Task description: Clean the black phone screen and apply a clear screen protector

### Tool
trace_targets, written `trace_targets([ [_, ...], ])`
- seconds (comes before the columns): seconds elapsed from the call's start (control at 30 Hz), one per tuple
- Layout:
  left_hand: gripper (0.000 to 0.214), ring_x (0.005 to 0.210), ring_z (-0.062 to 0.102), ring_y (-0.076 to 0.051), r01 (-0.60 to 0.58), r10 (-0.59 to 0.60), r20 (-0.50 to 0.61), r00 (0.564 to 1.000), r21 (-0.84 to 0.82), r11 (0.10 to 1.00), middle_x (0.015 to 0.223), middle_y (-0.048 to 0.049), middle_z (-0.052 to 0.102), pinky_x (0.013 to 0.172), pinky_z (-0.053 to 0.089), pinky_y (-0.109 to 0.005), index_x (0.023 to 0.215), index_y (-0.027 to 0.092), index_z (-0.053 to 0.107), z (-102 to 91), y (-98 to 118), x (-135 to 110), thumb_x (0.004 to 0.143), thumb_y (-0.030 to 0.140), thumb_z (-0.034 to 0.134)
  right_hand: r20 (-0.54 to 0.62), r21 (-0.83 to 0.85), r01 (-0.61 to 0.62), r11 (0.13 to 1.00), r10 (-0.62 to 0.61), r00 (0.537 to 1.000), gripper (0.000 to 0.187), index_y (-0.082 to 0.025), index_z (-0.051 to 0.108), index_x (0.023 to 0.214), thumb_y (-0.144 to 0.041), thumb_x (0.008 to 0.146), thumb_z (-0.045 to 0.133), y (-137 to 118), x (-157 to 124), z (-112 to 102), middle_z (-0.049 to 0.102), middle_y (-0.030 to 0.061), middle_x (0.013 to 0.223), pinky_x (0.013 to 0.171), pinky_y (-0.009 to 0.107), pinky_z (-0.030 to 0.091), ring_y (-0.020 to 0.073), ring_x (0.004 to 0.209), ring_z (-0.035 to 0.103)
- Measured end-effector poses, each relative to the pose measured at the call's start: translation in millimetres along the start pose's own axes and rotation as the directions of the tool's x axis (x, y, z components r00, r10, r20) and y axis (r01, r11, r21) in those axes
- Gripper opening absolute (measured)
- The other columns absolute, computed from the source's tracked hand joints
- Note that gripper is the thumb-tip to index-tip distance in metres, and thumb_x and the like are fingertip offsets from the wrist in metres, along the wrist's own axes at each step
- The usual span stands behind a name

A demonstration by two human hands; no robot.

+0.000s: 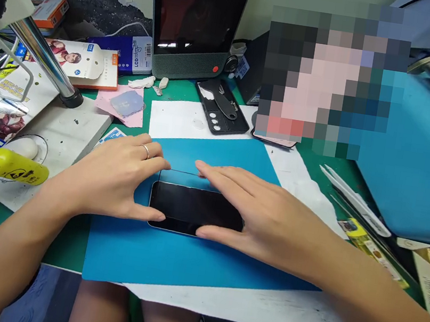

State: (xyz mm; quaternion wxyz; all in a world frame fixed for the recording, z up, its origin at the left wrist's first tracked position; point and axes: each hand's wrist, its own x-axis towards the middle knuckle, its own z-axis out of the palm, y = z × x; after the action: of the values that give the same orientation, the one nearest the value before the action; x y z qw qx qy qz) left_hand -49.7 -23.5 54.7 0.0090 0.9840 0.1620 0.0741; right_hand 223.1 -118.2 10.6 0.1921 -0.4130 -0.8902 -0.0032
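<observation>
A black phone lies screen-up on a blue work mat. A thin clear sheet hangs over the phone's far edge, held at its corners. My left hand, with a ring on one finger, pinches the sheet at the phone's left end, thumb by the near corner. My right hand reaches across the phone's right end, index finger at the sheet's far edge and thumb at the near edge. Both hands touch the phone's ends.
A small screen device stands at the back. A black phone case lies on white paper behind the mat. A yellow bottle lies at left beside a metal stand. Tweezers and tools lie at right.
</observation>
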Motion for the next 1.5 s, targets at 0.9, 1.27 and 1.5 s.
trace_targets([
  [0.9,0.06,0.097,0.062,-0.029,0.051,-0.051,0.0,0.999,-0.133,0.99,0.117,-0.0166,0.073,0.081,0.052,-0.045,0.129,0.01,0.067,26.8,12.4,-23.9,0.095,0.06,0.067,0.001,0.119,-0.111,0.987,0.112,0.994,0.065,-0.028,0.046,0.161,-0.043,0.101,0.064,4.7,-51.6,8.2,0.072,0.0078,0.132,0.091,0.048,0.063,0.0322,0.111,0.072],
  [1.27,0.064,0.094,0.06,-0.029,0.068,-0.065,0.025,0.998,-0.15,0.986,0.117,-0.018,0.071,0.077,0.052,-0.045,0.131,0.005,0.066,27.7,12.9,-22.1,0.095,0.058,0.069,0.004,0.067,-0.069,0.995,0.069,0.998,0.05,-0.02,0.058,0.146,-0.04,0.1,0.066,7.9,-48.1,8.8,0.071,0.0113,0.126,0.089,0.045,0.059,0.0292,0.11,0.067],
  [1.5,0.061,0.096,0.059,-0.029,0.078,-0.072,0.05,0.996,-0.139,0.987,0.118,-0.0184,0.071,0.076,0.052,-0.044,0.131,0.007,0.066,27.4,14.9,-22.1,0.096,0.057,0.067,0.061,0.068,-0.096,0.993,0.092,0.994,0.064,-0.029,0.052,0.156,-0.034,0.095,0.07,7.8,-49.2,9.2,0.071,0.0108,0.131,0.081,0.051,0.062,0.0335,0.11,0.069],
])
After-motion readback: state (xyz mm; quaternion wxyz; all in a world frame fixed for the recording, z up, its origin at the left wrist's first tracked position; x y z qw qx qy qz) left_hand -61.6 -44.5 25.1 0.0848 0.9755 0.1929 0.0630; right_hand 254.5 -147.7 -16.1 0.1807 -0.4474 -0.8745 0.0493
